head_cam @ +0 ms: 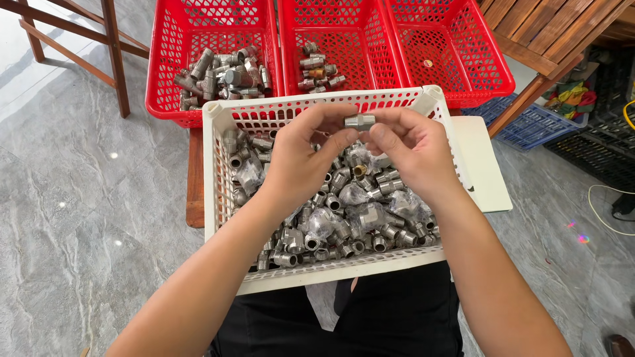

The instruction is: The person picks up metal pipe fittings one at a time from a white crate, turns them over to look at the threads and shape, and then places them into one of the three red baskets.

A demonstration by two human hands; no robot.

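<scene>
two hands meet above a white perforated plastic basket (218, 198) heaped with short grey metal pipe fittings (344, 211), some wrapped in clear plastic. the basket's far rim sits just under the fingers, and its near rim rests close to the person's lap. beyond it stand three red perforated plastic baskets side by side: the left red basket (165, 59) holds a pile of grey fittings, the middle red basket (357, 20) a few, the right red basket (483, 59) nearly none. open grey marble floor (86, 218) spreads to the left, while a wooden bench edge (194, 178) shows beside the white basket's left wall.

a small grey hexagonal metal fitting (360, 121) lies sideways between both hands, raised above the heap (well clear of it). the left hand (301, 158) pinches its left end with thumb and forefinger; the right hand (410, 149) grips its right end the same way. both forearms reach up from the bottom of the view, wrists angled inward, remaining fingers curled loosely.
</scene>
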